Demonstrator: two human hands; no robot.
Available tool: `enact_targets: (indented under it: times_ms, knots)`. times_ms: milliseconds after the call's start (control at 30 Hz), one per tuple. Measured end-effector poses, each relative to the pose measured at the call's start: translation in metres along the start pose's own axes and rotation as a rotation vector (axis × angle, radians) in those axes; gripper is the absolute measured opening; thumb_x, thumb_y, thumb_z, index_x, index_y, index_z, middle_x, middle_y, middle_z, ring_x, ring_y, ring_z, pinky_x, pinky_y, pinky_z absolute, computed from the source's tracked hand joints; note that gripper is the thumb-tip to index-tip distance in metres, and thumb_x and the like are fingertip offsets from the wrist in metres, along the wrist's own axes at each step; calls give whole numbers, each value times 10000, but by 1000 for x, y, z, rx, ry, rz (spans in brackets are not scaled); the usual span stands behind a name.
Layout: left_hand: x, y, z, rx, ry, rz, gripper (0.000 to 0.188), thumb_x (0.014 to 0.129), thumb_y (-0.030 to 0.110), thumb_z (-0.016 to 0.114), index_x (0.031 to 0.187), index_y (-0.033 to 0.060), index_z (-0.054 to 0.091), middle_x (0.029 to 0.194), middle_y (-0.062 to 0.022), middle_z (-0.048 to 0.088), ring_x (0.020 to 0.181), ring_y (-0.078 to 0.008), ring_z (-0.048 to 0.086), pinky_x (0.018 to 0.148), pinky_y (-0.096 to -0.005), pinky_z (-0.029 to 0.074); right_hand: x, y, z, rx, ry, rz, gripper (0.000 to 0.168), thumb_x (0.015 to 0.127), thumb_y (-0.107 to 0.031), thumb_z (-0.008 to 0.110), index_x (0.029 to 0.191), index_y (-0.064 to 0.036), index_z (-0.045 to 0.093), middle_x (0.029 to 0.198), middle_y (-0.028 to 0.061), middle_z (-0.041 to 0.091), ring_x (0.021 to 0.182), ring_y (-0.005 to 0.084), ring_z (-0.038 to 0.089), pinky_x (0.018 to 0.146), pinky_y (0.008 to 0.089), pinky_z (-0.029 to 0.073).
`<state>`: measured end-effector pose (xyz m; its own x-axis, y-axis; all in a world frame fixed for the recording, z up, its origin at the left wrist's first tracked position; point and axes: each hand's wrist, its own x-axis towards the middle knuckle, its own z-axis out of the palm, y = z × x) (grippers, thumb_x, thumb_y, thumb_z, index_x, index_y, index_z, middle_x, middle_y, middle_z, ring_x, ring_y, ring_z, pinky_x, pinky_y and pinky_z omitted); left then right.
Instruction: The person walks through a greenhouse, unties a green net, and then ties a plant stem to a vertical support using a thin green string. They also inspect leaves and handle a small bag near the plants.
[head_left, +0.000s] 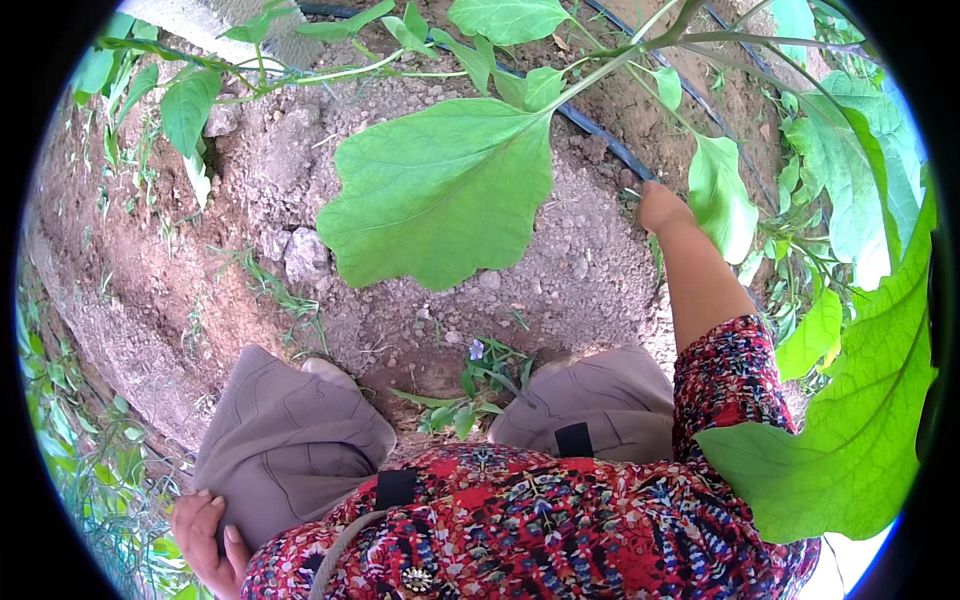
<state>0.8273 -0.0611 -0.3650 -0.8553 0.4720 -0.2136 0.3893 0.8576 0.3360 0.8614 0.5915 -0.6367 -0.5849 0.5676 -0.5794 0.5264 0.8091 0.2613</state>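
My right hand (660, 206) reaches down to the soil at a black drip irrigation hose (600, 135). The hose meets the hand, and a little greenery shows beside it. Its fingers point away from me and are mostly hidden, so I cannot tell whether they grip the hose or a weed. My left hand (202, 536) rests at the side of my grey-brown trouser leg (292, 442), thumb and fingers apart. A broad lobed leaf (450, 187), probably of an eggplant, hangs over the ground before me.
Twining vine stems with leaves (187, 109) cross the upper left. Stones (306, 253) and grass tufts (281, 289) dot the soil. A small weed with a pale violet flower (476, 349) grows between my legs. Another large leaf (840, 442) hangs close at the right.
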Motion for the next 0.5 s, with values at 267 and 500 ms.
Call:
enact_targets:
  times_ms: [267, 500]
  knots:
    - [-8, -4, 1, 33, 10, -21, 237, 837, 143, 514, 995, -19, 584, 1033, -190, 578, 994, -336, 523, 946, -456, 350, -12, -16, -6, -9, -52, 0, 207, 838, -103, 441, 973, -37, 585, 1046, 198, 614, 1008, 361, 582, 854, 435, 460]
    - [-3, -4, 0, 34, -13, -47, 238, 839, 149, 508, 989, -22, 580, 1036, -189, 574, 997, -339, 521, 930, -448, 363, 8, 23, -7, 530, 255, 98, 256, 777, -211, 623, 945, -21, 585, 956, 189, 636, 856, 349, 600, 785, 387, 453]
